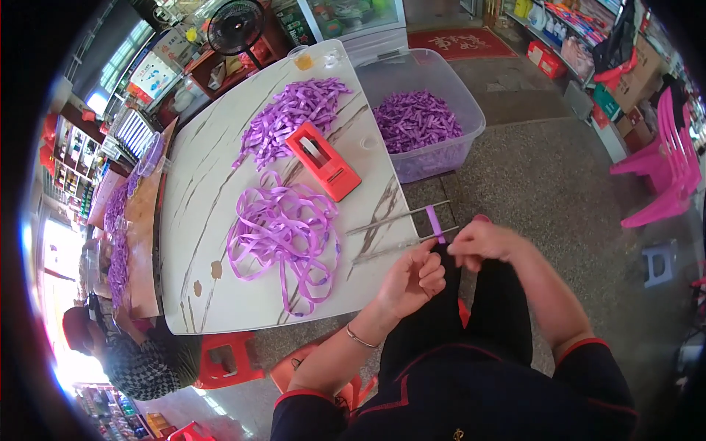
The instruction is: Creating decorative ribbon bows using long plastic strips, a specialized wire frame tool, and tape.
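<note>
A short band of purple ribbon [434, 223] spans two thin metal rods [397, 217] that stick out past the table's right edge. Just below the band, my left hand [416, 281] has its fingers curled in, with thumb and forefinger close to the nearer rod. My right hand [482, 244] is closed in a pinch beside the band's lower end, slightly smeared by motion. Anything between the fingers of either hand is too small to make out. On the table lies a loose tangle of long purple ribbon [283, 231], left of the rods.
A red tape dispenser [323, 162] and a heap of folded purple ribbon pieces [298, 114] share the marble-patterned table [213, 165]. Beside it stands a clear plastic bin [471, 110] of more pieces. Another person [132, 360] sits at the lower left; pink chairs [669, 158] stand right.
</note>
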